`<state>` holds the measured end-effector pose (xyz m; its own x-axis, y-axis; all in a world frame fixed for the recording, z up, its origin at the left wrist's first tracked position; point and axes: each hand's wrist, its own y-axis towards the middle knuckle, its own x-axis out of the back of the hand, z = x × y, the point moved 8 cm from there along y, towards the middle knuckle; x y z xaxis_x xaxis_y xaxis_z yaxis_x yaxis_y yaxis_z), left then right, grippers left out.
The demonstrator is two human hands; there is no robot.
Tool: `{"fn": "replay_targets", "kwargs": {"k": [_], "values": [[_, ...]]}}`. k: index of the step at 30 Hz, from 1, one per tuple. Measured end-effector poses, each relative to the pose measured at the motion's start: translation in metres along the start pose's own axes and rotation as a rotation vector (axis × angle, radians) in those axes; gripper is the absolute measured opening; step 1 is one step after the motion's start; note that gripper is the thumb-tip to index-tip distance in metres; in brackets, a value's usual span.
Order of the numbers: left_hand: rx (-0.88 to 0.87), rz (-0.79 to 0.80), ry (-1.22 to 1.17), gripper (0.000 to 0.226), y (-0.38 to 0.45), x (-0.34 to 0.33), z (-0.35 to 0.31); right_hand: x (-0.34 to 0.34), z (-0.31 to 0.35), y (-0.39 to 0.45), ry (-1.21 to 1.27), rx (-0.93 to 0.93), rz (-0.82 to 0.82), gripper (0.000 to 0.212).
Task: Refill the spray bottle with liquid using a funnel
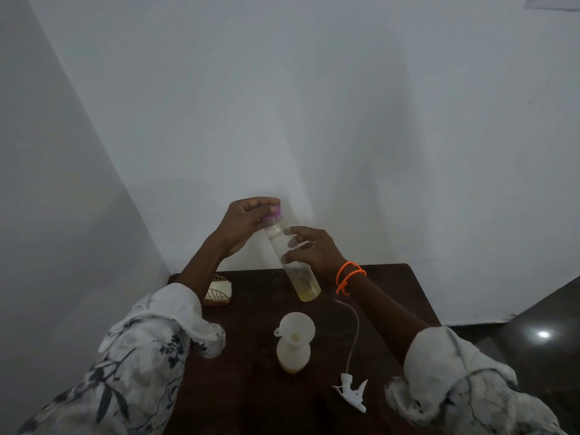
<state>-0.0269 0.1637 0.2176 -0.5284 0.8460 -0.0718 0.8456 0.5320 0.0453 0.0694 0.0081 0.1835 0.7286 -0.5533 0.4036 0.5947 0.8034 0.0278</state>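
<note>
Sprayer head, white plastic with dip tube [351,393], is lying nearest; white funnel [295,329] is sitting in the white spray bottle [293,353]. Farther back, right hand [314,249] is gripping a tilted clear bottle of yellowish liquid [293,262], left hand [243,224] pinching its purple cap [273,215].

A person wears a loose white top printed with dark blue-grey leaves and flowers, both sleeves rolled back to plain white cuffs, the left cuff [185,312] near the elbow, the right cuff [445,356] likewise; forearms are bare. Two thin orange bands [350,276], loosely looped, circle the right wrist; the left hand [243,222] wears nothing
</note>
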Motion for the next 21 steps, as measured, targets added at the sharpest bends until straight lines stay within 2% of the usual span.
{"fn": "replay_targets", "kwargs": {"k": [7, 13, 21], "values": [[-0.049, -0.08, -0.014, 0.018, 0.002, -0.001, -0.002, -0.007, 0.005, 0.002, 0.095, -0.027, 0.016, 0.06], [-0.112, -0.273, 0.005, 0.023, 0.0, 0.005, -0.009, -0.001, 0.011, 0.01, 0.07, -0.003, -0.03, 0.064], [-0.004, -0.208, -0.098, 0.015, 0.01, 0.001, 0.002, 0.0, 0.008, 0.008, 0.136, -0.031, 0.018, 0.054]]}}
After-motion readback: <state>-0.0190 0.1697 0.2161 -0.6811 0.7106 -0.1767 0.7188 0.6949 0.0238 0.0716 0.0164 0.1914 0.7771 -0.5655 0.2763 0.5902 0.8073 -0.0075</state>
